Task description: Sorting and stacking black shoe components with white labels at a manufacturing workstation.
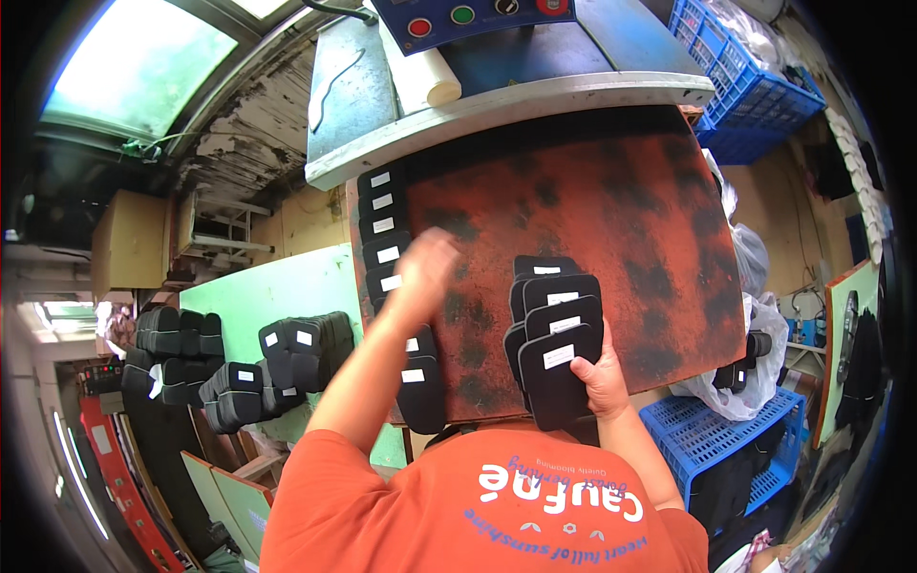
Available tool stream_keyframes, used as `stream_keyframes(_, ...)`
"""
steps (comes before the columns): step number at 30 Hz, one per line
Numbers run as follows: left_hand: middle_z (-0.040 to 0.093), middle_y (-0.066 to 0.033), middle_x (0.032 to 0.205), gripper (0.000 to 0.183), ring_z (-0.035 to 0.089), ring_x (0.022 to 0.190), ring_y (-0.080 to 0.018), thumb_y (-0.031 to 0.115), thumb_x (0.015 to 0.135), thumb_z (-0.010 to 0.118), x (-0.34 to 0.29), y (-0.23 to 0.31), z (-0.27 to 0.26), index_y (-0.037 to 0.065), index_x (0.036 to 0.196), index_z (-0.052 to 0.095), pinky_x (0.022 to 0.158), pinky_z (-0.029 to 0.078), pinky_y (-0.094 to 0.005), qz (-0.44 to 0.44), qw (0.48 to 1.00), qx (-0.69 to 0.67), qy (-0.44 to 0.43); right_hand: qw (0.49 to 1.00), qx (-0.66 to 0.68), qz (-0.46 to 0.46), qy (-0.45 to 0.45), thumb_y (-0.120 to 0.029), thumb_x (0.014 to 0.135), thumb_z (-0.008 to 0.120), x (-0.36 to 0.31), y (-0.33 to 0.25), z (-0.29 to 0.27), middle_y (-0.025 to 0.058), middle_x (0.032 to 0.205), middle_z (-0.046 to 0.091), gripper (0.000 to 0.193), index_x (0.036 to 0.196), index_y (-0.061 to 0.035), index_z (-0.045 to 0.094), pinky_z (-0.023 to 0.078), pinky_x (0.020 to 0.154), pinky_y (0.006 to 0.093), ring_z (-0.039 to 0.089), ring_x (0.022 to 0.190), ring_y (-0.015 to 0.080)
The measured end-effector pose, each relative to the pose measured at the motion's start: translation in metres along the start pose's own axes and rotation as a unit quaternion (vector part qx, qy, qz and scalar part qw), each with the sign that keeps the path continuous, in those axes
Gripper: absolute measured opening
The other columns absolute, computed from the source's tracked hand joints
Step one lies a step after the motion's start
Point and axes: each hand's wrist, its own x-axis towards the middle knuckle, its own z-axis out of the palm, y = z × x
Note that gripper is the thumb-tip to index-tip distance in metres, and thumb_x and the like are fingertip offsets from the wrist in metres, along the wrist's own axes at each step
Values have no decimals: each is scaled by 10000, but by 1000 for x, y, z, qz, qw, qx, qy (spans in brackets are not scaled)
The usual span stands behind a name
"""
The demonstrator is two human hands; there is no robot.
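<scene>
My right hand (pixel 602 377) grips a fanned stack of black pads (pixel 564 329) by its right edge, thumb on the front pad and fingers hidden behind. The pads are flat, with rounded ends, and several show a small white label. On the left side of the worn red-brown board (pixel 573 210), an overlapping column of similar labelled pads (pixel 417 382) runs from the far edge to the near one. My left hand (pixel 427 272) is over the middle of this column, smeared by motion. Its fingers cannot be made out, nor whether they touch a pad.
Beyond the board stands a machine with a pale front edge (pixel 516 100), a blue button panel (pixel 478 19) and a white roll (pixel 430 81). Stacks of black pads (pixel 306 349) lie on a green table (pixel 296 277) at left. Blue crates (pixel 716 72) and plastic bags (pixel 755 344) are at right.
</scene>
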Motion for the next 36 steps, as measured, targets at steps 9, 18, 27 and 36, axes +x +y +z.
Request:
stream_keyframes(9, 634, -140, 927, 406, 628, 783, -211, 126, 699, 716, 34, -119, -32, -74, 1025, 580, 712, 500, -326, -534, 839, -88, 61, 996, 59, 54, -37, -231, 714, 769, 7, 7, -7, 103, 1280, 448, 882, 1395, -84, 227, 411, 972, 364, 467, 1170, 229)
stream_keyframes(18, 617, -115, 1034, 319, 610, 931, -236, -6, 807, 546, -56, -37, -62, 20, 1124, 539, 835, 498, -394, -598, 647, -468, -69, 996, 67, 62, -17, -315, 694, 779, 3, 9, -11, 103, 1232, 486, 864, 1347, -39, 286, 431, 944, 349, 498, 1131, 218)
stream_keyframes(27, 567, -60, 1168, 612, 535, 1085, -167, -10, 689, 726, -114, 58, -67, 20, 1236, 453, 949, 420, -339, -485, 708, -467, -215, 991, 80, 97, -37, -253, 680, 787, 1, 7, -10, 97, 1163, 547, 766, 1286, -24, 379, 448, 926, 339, 548, 1075, 208)
stream_keyframes(36, 546, -94, 1191, 452, 539, 1083, -189, 163, 842, 614, -16, 123, 29, 59, 1251, 450, 908, 463, -346, -356, 599, -716, -36, 845, -516, -132, -43, -236, 572, 846, 28, -1, -1, 132, 1443, 112, 1008, 1379, -134, 252, 235, 1072, 416, 179, 1325, 275)
